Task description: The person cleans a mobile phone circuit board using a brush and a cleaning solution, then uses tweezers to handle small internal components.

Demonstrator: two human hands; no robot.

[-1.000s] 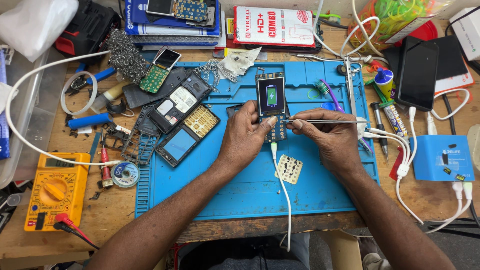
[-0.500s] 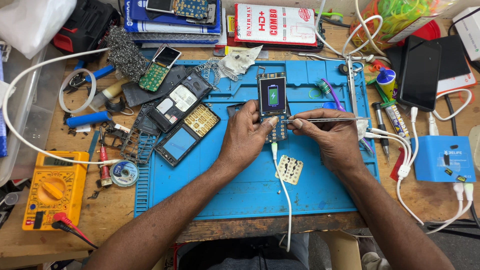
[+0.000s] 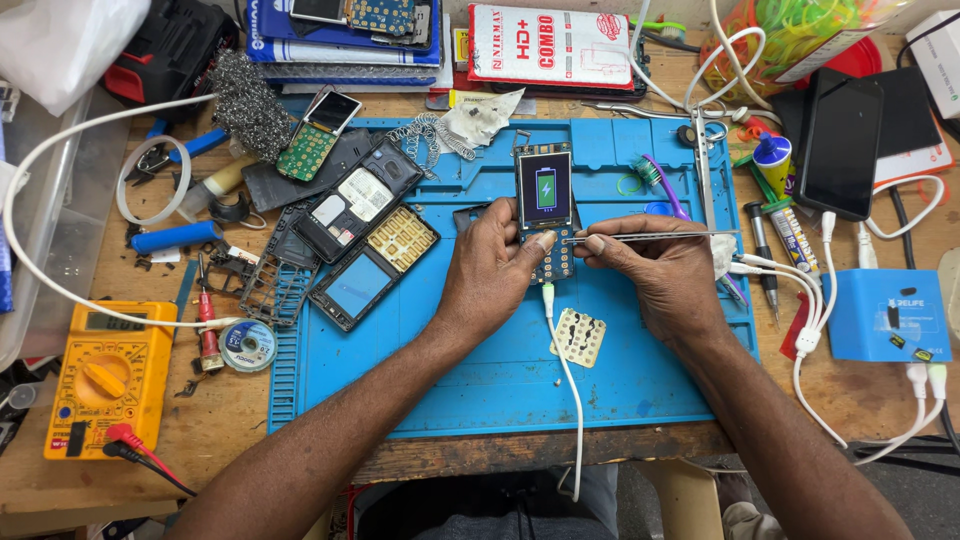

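My left hand (image 3: 492, 270) grips a small bare phone board (image 3: 546, 208) with its lit screen showing a battery symbol, held on the blue work mat (image 3: 480, 390). A white cable (image 3: 566, 370) plugs into the board's lower end and runs off the table edge. My right hand (image 3: 660, 272) pinches metal tweezers (image 3: 650, 236), their tip touching the board's keypad area next to my left thumb. A pale keypad sheet (image 3: 579, 337) lies on the mat just below my hands.
Opened phone shells and a keypad frame (image 3: 365, 240) lie left on the mat. A yellow multimeter (image 3: 105, 375) and solder spool (image 3: 247, 345) sit at the left. A black phone (image 3: 841, 143), blue charger box (image 3: 888, 316), screwdrivers (image 3: 762, 262) and white cables are to the right.
Both hands and the board stay in almost the same place; the tweezers tip shifts only slightly at the keypad.
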